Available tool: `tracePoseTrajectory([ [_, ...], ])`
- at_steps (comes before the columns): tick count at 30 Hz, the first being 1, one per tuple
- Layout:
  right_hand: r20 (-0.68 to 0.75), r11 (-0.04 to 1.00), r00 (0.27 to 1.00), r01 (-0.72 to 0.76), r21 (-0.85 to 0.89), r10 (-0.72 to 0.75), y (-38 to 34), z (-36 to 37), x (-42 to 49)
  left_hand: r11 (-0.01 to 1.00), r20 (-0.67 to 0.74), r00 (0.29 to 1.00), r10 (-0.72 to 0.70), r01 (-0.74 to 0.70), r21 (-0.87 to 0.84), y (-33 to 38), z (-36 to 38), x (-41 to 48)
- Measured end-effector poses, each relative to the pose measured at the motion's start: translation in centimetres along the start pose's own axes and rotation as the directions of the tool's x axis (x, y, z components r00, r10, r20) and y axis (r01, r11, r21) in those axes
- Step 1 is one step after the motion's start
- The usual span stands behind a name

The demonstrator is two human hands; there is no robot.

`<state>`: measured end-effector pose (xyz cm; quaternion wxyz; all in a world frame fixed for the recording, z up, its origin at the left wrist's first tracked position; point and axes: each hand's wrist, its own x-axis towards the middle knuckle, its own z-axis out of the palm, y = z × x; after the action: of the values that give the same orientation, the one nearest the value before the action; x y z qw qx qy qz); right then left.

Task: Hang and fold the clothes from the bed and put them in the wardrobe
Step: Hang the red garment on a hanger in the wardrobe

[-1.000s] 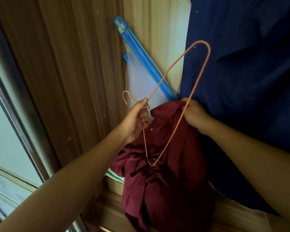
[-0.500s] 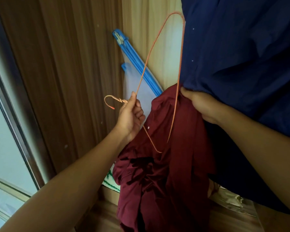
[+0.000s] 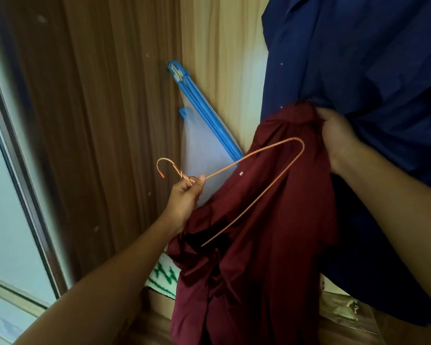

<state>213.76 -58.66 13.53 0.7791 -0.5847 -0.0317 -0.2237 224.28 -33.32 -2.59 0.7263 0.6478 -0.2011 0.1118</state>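
Observation:
A maroon garment (image 3: 264, 245) hangs in front of me, bunched at its top where my right hand (image 3: 339, 138) grips it. My left hand (image 3: 187, 192) holds an orange wire hanger (image 3: 279, 180) by the twisted neck just under its hook. The hanger lies across the front of the maroon cloth, its far corner near the garment's top and its lower end running into a fold of the cloth. A dark blue garment (image 3: 371, 95) hangs at the right, behind my right hand.
Brown wooden wardrobe panels (image 3: 105, 120) stand at the left and a paler panel behind. A pale zip bag with a blue edge (image 3: 204, 135) leans in the corner. A glass door frame (image 3: 18, 170) runs down the far left. A crinkled plastic bag (image 3: 346, 310) lies at the lower right.
The hanger has swung down from pointing upward and now lies across the maroon garment. My right hand still grips the garment's top.

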Motion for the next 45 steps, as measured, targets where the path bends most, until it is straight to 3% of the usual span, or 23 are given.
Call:
tracePoseTrajectory([
  [6,0.02,0.996,1.0,0.02,-0.087,-0.019,-0.8,-0.5,-0.3,0.995,-0.057,0.998,-0.008,0.014,0.095,-0.4,0.0,0.1],
  [14,-0.03,0.96,0.999,0.017,-0.278,-0.027,-0.5,0.0,-0.5,0.997,0.173,0.985,-0.008,-0.005,0.076,0.2,0.9,-0.9],
  [16,-0.019,0.917,0.999,0.029,-0.398,-0.04,-0.3,-0.1,-0.6,0.995,0.194,0.981,-0.007,-0.012,0.097,0.5,0.9,-1.1],
  [20,0.083,0.725,0.996,0.074,-0.684,-0.023,0.9,0.3,-0.9,0.996,0.191,0.981,-0.027,0.01,0.087,1.9,1.4,-1.1],
  [22,0.175,0.552,0.984,0.122,-0.825,0.044,1.4,0.4,-1.2,0.997,0.167,0.985,-0.031,0.017,0.081,2.8,1.6,-1.1],
  [24,0.276,0.346,0.961,0.26,-0.902,-0.003,1.7,0.4,-1.5,0.996,0.148,0.989,-0.013,0.0,0.093,3.6,1.7,-1.2],
  [28,0.529,0.018,0.848,0.53,-0.848,-0.024,2.7,1.3,-2.3,0.993,0.172,0.985,0.009,-0.03,0.117,4.7,2.8,-1.5],
  [31,0.609,-0.058,0.792,0.61,-0.79,0.036,3.6,2.3,-2.6,0.997,0.198,0.98,-0.023,0.009,0.072,4.7,3.6,-1.8],
  [34,0.617,-0.169,0.783,0.62,-0.767,0.071,4.1,2.4,-2.4,0.999,0.211,0.977,-0.03,0.024,0.029,4.0,3.3,-2.2],
  [38,0.59,-0.129,0.803,0.596,-0.792,0.087,4.0,1.7,-2.4,0.999,0.174,0.985,-0.011,0.004,0.038,1.6,0.9,-1.4],
  [42,0.577,-0.034,0.812,0.582,-0.813,0.087,3.2,0.6,-1.5,0.962,0.129,0.955,-0.266,0.255,0.096,-2.4,-1.6,-0.9],
  [45,0.577,-0.062,0.813,0.581,-0.811,0.075,2.9,-0.4,-1.1,0.892,0.19,0.872,-0.452,0.435,0.127,-3.6,-1.9,-1.1],
])
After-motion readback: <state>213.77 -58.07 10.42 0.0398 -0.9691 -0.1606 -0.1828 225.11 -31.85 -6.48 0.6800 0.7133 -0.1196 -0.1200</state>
